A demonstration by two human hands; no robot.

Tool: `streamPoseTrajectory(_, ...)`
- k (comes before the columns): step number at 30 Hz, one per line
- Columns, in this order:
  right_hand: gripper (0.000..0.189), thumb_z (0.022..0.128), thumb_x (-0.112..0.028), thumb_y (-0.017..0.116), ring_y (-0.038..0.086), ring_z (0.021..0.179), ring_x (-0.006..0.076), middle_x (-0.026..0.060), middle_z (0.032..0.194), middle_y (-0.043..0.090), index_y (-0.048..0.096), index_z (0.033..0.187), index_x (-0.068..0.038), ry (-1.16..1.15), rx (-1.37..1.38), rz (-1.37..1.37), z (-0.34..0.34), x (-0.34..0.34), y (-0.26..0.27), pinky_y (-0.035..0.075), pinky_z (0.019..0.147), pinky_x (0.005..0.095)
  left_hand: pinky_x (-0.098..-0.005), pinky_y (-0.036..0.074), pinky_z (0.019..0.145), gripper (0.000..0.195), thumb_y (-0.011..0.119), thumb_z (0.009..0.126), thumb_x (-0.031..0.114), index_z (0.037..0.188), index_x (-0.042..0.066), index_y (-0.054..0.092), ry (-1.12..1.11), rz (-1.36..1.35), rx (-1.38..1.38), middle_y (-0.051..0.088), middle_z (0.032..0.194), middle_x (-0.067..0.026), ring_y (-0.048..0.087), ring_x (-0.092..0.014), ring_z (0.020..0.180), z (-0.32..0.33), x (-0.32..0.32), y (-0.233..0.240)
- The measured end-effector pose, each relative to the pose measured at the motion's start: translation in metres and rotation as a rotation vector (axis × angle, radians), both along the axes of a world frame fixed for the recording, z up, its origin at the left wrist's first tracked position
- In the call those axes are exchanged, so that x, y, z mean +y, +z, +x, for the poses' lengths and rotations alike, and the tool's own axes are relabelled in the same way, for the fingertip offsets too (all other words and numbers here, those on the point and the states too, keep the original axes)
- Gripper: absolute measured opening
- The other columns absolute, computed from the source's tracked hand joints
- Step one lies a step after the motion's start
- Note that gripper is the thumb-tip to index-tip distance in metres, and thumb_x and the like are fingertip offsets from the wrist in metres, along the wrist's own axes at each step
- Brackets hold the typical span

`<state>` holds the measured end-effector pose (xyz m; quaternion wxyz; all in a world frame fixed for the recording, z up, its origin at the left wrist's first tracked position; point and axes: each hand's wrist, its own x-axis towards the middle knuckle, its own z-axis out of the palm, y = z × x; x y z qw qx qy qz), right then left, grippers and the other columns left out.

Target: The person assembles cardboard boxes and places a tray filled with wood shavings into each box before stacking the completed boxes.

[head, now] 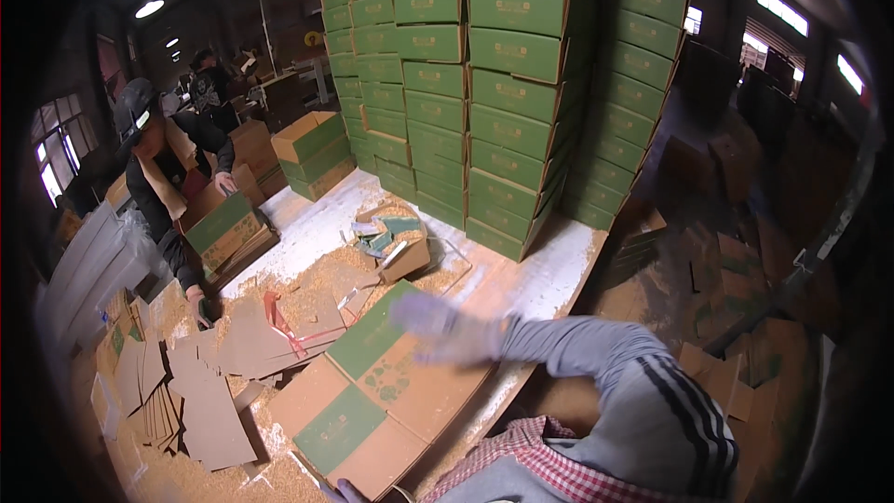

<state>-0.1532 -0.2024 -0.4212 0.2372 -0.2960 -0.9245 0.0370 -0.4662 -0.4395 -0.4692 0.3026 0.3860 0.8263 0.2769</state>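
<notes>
A flattened cardboard box, brown with green panels and a printed pattern, lies slanted before me on the worktable. My right hand, gloved and blurred by motion, is over its far part with fingers spread and nothing seen in them; whether it touches the cardboard is unclear. At the bottom edge of the view, my left hand shows only some gloved fingers by the box's near corner. Its grip is cut off from sight.
Tall stacks of green boxes rise at the back of the worktable. An open carton holds scraps. Loose cardboard sheets, red strapping and sawdust-like crumbs lie leftward. Across the table, a co-worker handles a box.
</notes>
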Motion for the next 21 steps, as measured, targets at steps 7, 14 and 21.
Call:
streamPoseTrajectory(7, 0.076, 0.085, -0.048, 0.048, 0.016, 0.142, 0.0357, 0.0199, 0.152, 0.021, 0.027, 0.146, -0.008, 0.651, -0.229, -0.084, -0.121, -0.115, -0.070, 0.004, 0.113, 0.0570, -0.0293, 0.042, 0.095, 0.051, 0.051, 0.086, 0.003, 0.136, -0.004, 0.040, 0.105, 0.444, -0.344, 0.054, 0.125, -0.0110, 0.053, -0.017, 0.113, -0.045, -0.014, 0.013)
streamPoseTrajectory(14, 0.059, 0.081, -0.012, 0.050, 0.052, 0.116, 0.0275, 0.0254, 0.124, 0.052, 0.037, 0.137, 0.000, 0.412, 0.017, -0.589, -0.142, 0.003, 0.163, 0.040, 0.101, 0.0344, -0.0379, 0.036, 0.103, 0.059, 0.046, 0.097, 0.034, 0.143, 0.002, 0.029, -0.044, 1.343, -0.394, 0.045, 0.135, -0.0168, 0.047, -0.025, 0.120, 0.033, 0.100, 0.134)
streamPoseTrajectory(21, 0.069, 0.091, -0.047, 0.058, 0.048, 0.116, 0.0144, 0.0095, 0.121, 0.057, 0.037, 0.141, -0.004, 0.144, 0.461, -1.027, -0.123, 0.087, 0.139, 0.045, 0.091, 0.0301, -0.0447, 0.037, 0.091, 0.045, 0.063, 0.079, 0.043, 0.111, 0.011, 0.061, -0.590, 1.356, 0.537, 0.056, 0.111, -0.0103, 0.051, -0.034, 0.110, 0.125, 0.168, 0.116)
